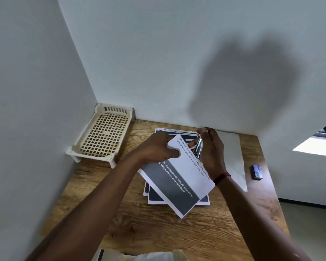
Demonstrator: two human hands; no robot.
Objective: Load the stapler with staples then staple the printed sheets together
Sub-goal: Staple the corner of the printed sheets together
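Lighting is even and moderately bright, cool in tone. A large, soft-edged shadow (243,87) lies on the back wall (158,53), indicating a source behind the person. A bright patch (316,147) at the right edge is overexposed, detail lost. Wide-angle distortion bends the wall corner and the table (158,232) edges toward the borders. Print on the top sheet (188,172) is legible; the right hand (213,153) is slightly soft.

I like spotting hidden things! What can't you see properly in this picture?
1. Stapler: head view, mostly hidden by the right hand and held sheets; staples inside unseen.
2. Sheets on the table: head view, print covered by held sheets and left hand.
3. Small box: head view, label too small to read.
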